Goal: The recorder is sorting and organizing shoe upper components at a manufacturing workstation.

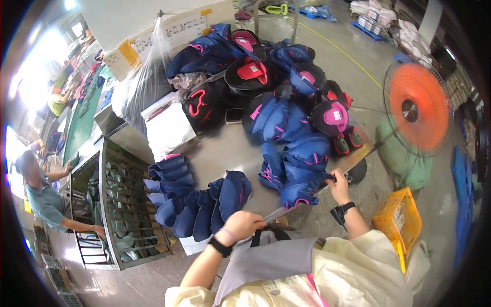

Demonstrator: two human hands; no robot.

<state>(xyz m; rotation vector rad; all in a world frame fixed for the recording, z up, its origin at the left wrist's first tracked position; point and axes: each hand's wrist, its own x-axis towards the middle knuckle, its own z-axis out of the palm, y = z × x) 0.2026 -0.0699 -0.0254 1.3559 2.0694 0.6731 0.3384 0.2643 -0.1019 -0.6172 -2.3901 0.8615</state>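
Observation:
My left hand point(245, 225) is closed at the near edge of the metal-topped table point(215, 153); what its fingers hold, if anything, is hidden. Just beyond it stands a curved row of dark blue shoe uppers point(232, 194). My right hand point(338, 186) is at the table's near right edge, its fingers closed on the end of a blue shoe upper point(302, 190) with pink trim. Several more blue uppers point(279, 120) are heaped behind that one. Black uppers with pink or red linings point(250, 74) lie at the back of the table.
White paper sheets point(171, 125) and a phone point(234, 116) lie on the table. An orange fan point(417, 110) and a yellow crate point(399, 220) stand to the right. At left, a person point(43, 192) reaches to a metal rack cart point(130, 204) holding greenish pieces.

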